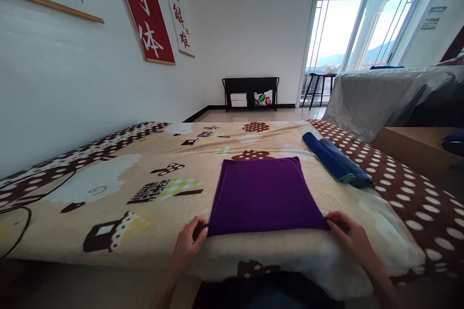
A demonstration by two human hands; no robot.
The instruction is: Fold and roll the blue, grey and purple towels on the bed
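A purple cloth (266,195) lies flat on the patterned blanket (195,174), its layers showing along the left edge. At its near left corner, my left hand (193,235) pinches the fabric between thumb and fingers. My right hand (346,231) grips the near right corner the same way. Between the two hands the cloth's near edge runs nearly straight, close to the front edge of the bed-like surface.
Two rolled cloths, one blue with green trim (328,158) and one grey-blue (347,163), lie at the right. A black rack (251,85) stands by the far wall. Plastic sheeting (377,94) covers something at the right, near a cardboard box (409,147).
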